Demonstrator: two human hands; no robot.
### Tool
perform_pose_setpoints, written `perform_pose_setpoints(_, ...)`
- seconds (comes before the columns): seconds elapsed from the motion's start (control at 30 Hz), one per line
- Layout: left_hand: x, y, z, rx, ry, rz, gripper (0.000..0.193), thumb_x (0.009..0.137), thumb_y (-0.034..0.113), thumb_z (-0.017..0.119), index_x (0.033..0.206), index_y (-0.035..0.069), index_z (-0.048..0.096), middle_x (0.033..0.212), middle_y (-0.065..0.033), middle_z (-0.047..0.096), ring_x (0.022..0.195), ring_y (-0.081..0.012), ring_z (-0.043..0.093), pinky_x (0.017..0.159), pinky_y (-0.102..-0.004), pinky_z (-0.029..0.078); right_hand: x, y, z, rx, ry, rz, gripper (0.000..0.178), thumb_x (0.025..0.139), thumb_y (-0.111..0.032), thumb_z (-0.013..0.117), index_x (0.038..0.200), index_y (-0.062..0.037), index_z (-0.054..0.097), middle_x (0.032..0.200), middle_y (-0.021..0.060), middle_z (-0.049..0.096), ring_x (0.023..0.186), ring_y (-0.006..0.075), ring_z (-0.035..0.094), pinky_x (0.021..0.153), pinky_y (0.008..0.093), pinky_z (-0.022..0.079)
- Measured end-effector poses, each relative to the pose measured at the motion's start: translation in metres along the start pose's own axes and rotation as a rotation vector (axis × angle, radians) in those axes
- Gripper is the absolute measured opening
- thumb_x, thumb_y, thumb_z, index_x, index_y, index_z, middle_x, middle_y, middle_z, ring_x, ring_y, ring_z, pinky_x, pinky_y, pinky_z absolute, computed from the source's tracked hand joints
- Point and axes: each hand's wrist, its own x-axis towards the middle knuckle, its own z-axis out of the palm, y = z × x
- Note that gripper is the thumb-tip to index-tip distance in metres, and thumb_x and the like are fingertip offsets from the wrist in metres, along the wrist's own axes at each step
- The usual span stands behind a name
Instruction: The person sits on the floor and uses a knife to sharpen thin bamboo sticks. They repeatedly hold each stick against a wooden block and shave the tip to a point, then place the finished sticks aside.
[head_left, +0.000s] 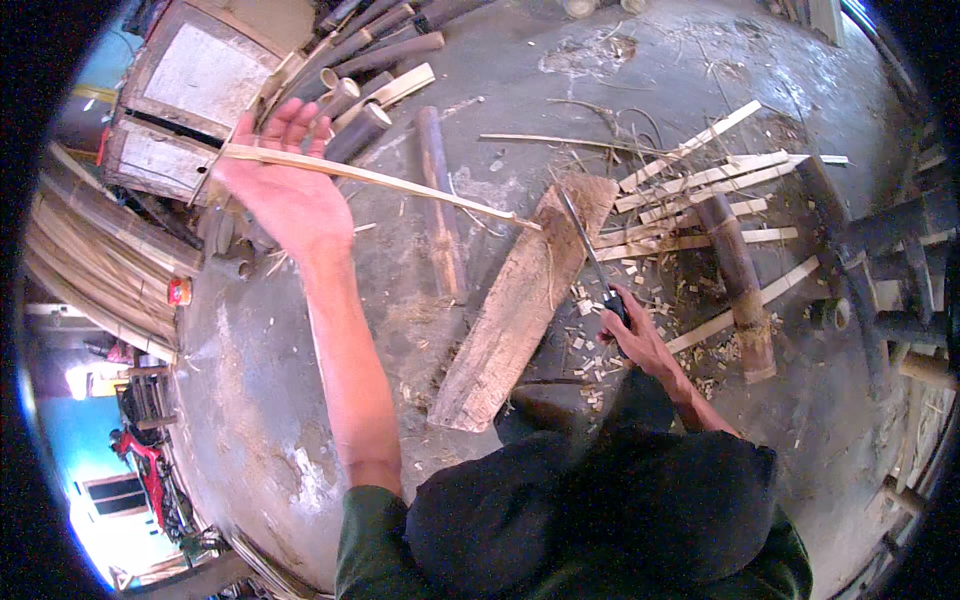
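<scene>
A long, thin bamboo strip (400,183) lies across the palm of my raised left hand (285,195), held at the base of the fingers, which stretch outward. The strip's other end reaches the upper part of a thick wooden board (510,320) on the floor. In my right hand (640,335) is a knife (590,250), my fingers closed round its dark handle. Its long, narrow blade points away from me, over the board's right edge. Whether the blade touches the board I cannot tell.
Several split bamboo strips (700,185) lie right of the board, among small cut chips (600,345). Bamboo poles (437,200) lie nearby, with more piled (365,125) at the far left. A dark bamboo frame (910,270) stands at right, a white-panelled cabinet (195,80) at far left.
</scene>
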Motion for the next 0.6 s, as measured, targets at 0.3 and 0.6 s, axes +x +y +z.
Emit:
perform_pose_setpoints(0.3, -0.011, 0.035, 0.011, 0.012, 0.101, 0.091, 0.034, 0.100, 0.040, 0.046, 0.103, 0.006, 0.047, 0.067, -0.0026, 0.041, 0.060, -0.0138, 0.037, 0.060, -0.0308, 0.035, 0.000, -0.036, 0.007, -0.164, 0.007, 0.068, 0.061, 0.094, -0.033, 0.057, 0.143, -0.0050, 0.035, 0.083, 0.0068, 0.062, 0.066, 0.0199, 0.057, 0.062, 0.0318, 0.048)
perform_pose_setpoints(0.6, -0.035, 0.027, 0.018, 0.139, 0.231, 0.243, 0.031, 0.100, 0.036, 0.051, 0.084, 0.011, 0.041, 0.066, 0.0024, 0.032, 0.054, -0.0077, 0.028, 0.047, -0.0233, 0.023, -0.008, -0.053, 0.012, -0.246, -0.016, -0.044, 0.056, 0.096, -0.022, 0.055, 0.144, -0.0088, 0.030, 0.078, 0.0088, 0.055, 0.063, 0.0179, 0.057, 0.058, 0.0317, 0.046)
